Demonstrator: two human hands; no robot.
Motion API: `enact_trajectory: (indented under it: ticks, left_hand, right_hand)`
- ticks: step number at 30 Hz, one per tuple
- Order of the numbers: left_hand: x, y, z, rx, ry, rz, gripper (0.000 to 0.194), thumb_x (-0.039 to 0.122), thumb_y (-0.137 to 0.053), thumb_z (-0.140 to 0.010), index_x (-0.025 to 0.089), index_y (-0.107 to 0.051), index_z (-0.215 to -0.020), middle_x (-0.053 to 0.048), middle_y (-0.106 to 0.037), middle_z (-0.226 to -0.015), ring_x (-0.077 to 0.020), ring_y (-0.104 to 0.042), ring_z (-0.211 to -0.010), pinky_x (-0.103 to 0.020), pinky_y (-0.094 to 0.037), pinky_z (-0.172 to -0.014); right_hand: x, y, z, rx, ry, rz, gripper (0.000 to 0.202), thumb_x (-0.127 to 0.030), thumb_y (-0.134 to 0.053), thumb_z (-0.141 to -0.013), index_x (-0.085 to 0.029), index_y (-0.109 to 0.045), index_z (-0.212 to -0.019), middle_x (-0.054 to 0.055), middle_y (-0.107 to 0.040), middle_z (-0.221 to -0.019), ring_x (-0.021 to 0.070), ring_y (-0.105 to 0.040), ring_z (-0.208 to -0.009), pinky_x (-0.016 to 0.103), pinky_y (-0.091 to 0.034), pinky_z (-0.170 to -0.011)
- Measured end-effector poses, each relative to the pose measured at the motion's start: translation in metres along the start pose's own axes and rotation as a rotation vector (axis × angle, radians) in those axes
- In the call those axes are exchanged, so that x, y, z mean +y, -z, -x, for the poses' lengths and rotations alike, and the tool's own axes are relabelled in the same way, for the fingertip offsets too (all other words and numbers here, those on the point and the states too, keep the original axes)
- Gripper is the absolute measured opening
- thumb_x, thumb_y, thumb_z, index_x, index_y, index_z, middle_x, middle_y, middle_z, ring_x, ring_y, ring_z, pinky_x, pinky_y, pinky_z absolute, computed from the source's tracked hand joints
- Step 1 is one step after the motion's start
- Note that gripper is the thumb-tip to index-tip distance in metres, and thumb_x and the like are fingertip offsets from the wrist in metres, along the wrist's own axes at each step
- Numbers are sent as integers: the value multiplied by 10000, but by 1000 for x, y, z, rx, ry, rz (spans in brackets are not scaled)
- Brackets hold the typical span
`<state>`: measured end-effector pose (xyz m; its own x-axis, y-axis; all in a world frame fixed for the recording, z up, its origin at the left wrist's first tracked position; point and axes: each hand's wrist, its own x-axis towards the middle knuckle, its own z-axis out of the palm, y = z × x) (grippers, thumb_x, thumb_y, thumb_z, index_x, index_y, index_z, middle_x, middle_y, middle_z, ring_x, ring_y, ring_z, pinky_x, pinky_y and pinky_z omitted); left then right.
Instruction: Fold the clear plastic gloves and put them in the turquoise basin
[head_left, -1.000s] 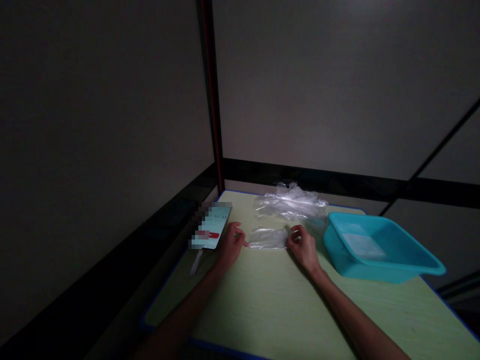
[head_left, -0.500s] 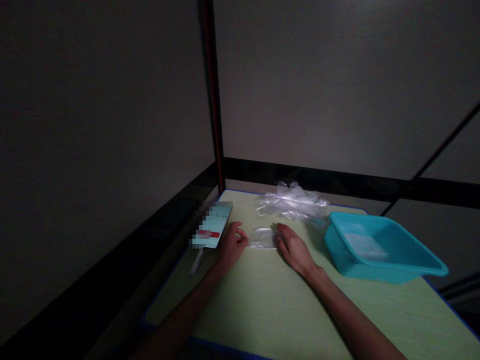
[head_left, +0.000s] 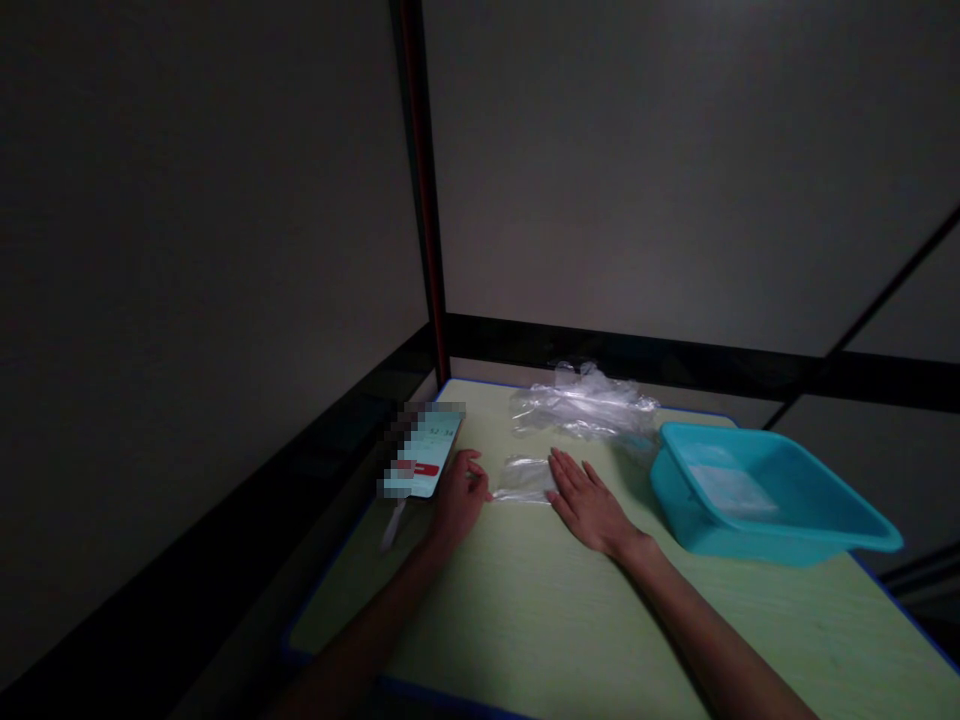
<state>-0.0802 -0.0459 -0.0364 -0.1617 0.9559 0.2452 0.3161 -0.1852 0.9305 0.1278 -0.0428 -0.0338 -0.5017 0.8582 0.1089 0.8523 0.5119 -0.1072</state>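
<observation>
A small clear plastic bag (head_left: 525, 478) lies flattened on the table between my hands. My left hand (head_left: 459, 495) is at its left end, fingers curled and thumb side low, closed on the bag's near left corner. Over the right end, my right hand (head_left: 589, 503) rests palm down with its fingers stretched out flat, covering that part of the bag. Farther back lies a crumpled heap of clear plastic bags (head_left: 585, 405).
A turquoise plastic basin (head_left: 765, 540) stands on the right of the table, with a flat, pale plastic piece (head_left: 731, 490) inside. A phone (head_left: 427, 455) with a lit screen is propped at the left. Walls meet behind the blue-edged table (head_left: 510, 620).
My right hand has flattened, its fingers now spread on the bag's right end. My left hand has shifted slightly left and nearer, staying at the bag's left corner.
</observation>
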Motion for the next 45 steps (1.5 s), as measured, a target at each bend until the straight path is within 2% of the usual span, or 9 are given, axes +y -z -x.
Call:
enact_trajectory:
  ticks: [7,10,16,26,32,37,45]
  left_hand:
    - [-2,1,0,31,-55,-113,226,93,-462,-629,191,-470,-833,65,-473,-566,-113,-504,-525,-224,-379,-537]
    - [-5,2,1,-18,-56,-132,208,91,-453,-641,186,-476,-826,67,-496,-531,-121,-504,-514,-227,-374,-531]
    - [-2,5,3,-102,-53,-131,195,102,-429,-674,177,-460,-851,34,-588,-599,-135,-561,-599,-237,-395,-579]
    - [1,4,4,-159,-21,-128,218,122,-484,-636,173,-458,-846,59,-536,-557,-119,-527,-546,-219,-388,-537]
    - [-3,4,3,-196,-13,-113,206,124,-481,-617,168,-479,-818,72,-483,-515,-117,-498,-512,-216,-370,-516]
    - [-7,5,0,-149,-10,-119,176,116,-441,-622,172,-480,-784,82,-404,-492,-107,-435,-479,-208,-326,-484]
    - [-4,7,2,-177,-2,-142,174,105,-416,-646,173,-477,-794,59,-492,-547,-111,-479,-517,-209,-347,-506]
  right_hand:
    - [0,0,1,23,-20,-18,553,-392,-205,-886,-72,-211,-1337,115,-179,-1394,205,-150,-1277,399,-167,-1026]
    - [-1,0,1,37,-40,-40,552,-391,-211,-886,-84,-191,-1344,104,-164,-1401,195,-131,-1281,386,-164,-1028]
    - [-2,2,2,64,-41,-68,540,-379,-227,-887,-98,-190,-1346,98,-167,-1403,187,-126,-1283,387,-166,-1028]
    - [0,1,2,144,26,-93,494,-334,-247,-889,-113,-242,-1330,98,-252,-1381,179,-192,-1269,391,-191,-1027]
    - [-1,4,2,197,87,-122,428,-278,-271,-884,-111,-361,-1268,111,-349,-1334,195,-276,-1237,396,-231,-1019]
    - [-3,7,2,257,149,-171,372,-218,-281,-873,-127,-448,-1192,109,-467,-1244,189,-386,-1167,395,-276,-1003]
    - [-1,6,2,337,32,-211,325,-183,-308,-850,-102,-503,-1097,128,-556,-1092,200,-496,-1020,351,-389,-914]
